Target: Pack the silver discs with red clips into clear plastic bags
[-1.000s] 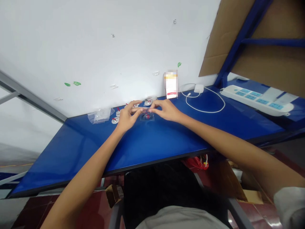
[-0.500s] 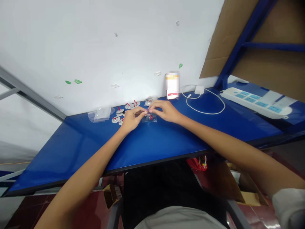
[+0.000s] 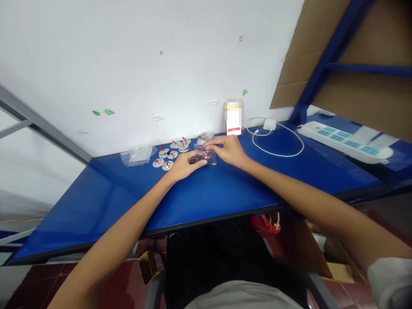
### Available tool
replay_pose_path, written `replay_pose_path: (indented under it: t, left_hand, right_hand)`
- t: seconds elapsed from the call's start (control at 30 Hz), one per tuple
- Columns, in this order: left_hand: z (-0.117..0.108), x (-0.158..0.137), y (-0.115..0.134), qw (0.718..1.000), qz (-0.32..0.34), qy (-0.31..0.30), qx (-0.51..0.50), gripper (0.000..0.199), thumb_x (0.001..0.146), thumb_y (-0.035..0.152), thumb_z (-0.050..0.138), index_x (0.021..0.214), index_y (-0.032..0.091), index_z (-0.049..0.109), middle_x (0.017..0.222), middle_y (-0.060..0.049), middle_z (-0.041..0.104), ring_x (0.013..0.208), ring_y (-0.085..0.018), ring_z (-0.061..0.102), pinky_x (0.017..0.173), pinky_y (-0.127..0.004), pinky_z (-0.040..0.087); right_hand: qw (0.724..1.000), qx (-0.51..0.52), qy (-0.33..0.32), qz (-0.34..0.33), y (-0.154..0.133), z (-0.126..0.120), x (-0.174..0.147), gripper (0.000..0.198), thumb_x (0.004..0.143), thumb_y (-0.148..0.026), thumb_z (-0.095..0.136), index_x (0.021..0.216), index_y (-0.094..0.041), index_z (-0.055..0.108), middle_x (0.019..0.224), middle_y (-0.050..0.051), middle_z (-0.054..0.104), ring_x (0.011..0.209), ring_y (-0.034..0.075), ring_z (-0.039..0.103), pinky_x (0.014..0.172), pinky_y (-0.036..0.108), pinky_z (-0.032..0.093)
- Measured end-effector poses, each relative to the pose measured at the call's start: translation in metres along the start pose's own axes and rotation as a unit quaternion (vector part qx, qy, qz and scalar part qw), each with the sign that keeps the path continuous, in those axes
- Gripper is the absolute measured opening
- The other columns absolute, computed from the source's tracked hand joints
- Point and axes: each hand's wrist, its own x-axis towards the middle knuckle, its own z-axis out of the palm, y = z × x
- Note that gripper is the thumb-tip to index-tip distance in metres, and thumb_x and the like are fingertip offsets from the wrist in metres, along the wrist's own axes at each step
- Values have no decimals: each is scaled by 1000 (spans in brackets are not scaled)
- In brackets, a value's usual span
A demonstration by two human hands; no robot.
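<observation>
A small clear plastic bag [image 3: 212,161] holds a silvery disc with a red loop, which looks like a finger cymbal. My left hand [image 3: 186,165] grips the bag from the left, its thumb lying over the disc. At the bag's upper edge, the fingers of my right hand [image 3: 227,150] pinch the plastic. Just left of my left hand lie several finger cymbals [image 3: 168,165] with red loops, some of them stacked. Another bagged piece [image 3: 202,140] rests against the wall behind my hands.
Flat clear bags [image 3: 138,155] lie at the left on the blue table [image 3: 206,197]. A lit phone [image 3: 234,122] leans on the wall. Right of it are a white charger cable [image 3: 277,152] and a power strip [image 3: 344,139].
My left hand has shifted from the bag's upper edge down onto its body and the disc. My right hand stays at the top edge. The view has tilted slightly.
</observation>
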Motion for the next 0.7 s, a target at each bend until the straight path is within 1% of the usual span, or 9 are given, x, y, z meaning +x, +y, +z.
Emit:
replay_pose_path:
  t: [0.07,0.17,0.23,0.3,0.4,0.47,0.6,0.7]
  left_hand:
    - [1,0,-4,1000,-7,-5,-8,46,96,55,82,124,19,80,119,-12,83,104,-31,83,97,-46,67]
    - [1,0,-6,1000,-15,5,-20,43,98,56,79,118,17,81,105,-12,84,88,-29,84,82,-43,69]
    - [-1,0,-5,1000,-6,21,8,41,99,54,78,118,18,81,104,-11,84,86,-28,83,82,-42,69]
    - [-4,-1,-3,999,4,29,46,40,100,52,76,123,19,81,108,-10,84,88,-27,83,87,-42,68]
    - [-5,-2,2,997,15,-3,71,52,95,50,82,138,23,75,126,-11,82,96,-26,81,88,-40,66]
    - [-2,-2,4,997,23,-24,76,57,93,48,84,142,23,73,130,-11,80,98,-26,79,88,-39,64]
    - [3,-1,5,994,24,-21,102,42,98,45,76,132,20,77,114,-9,82,88,-24,76,85,-38,61]
    - [2,0,5,991,35,5,127,36,96,41,75,126,20,79,108,-7,81,84,-23,75,78,-35,60]
  right_hand:
    - [1000,5,2,3,-1,-1,1,11,95,-30,81,95,-29,91,103,4,88,99,30,82,92,45,61]
    - [1000,8,-18,-4,-4,-3,1,13,97,-31,78,95,-25,89,101,6,87,95,28,79,89,44,60]
    - [999,9,-32,-21,-5,-3,2,14,99,-31,75,94,-23,86,100,6,85,93,27,77,88,43,58]
    - [998,18,-42,-44,-5,-3,2,15,100,-32,74,93,-23,83,100,7,82,94,25,74,90,42,57]
    - [997,41,-43,-56,-1,-1,3,15,101,-35,75,94,-23,82,103,7,77,98,25,72,94,43,56]
    - [996,51,-43,-53,3,0,3,15,100,-36,76,95,-24,82,101,6,75,100,26,72,96,44,56]
    - [994,64,-61,-56,7,1,4,18,101,-38,75,94,-23,81,100,6,76,100,26,71,98,45,54]
    - [991,75,-90,-58,4,-1,4,23,103,-43,73,96,-23,81,100,6,77,100,26,71,98,45,54]
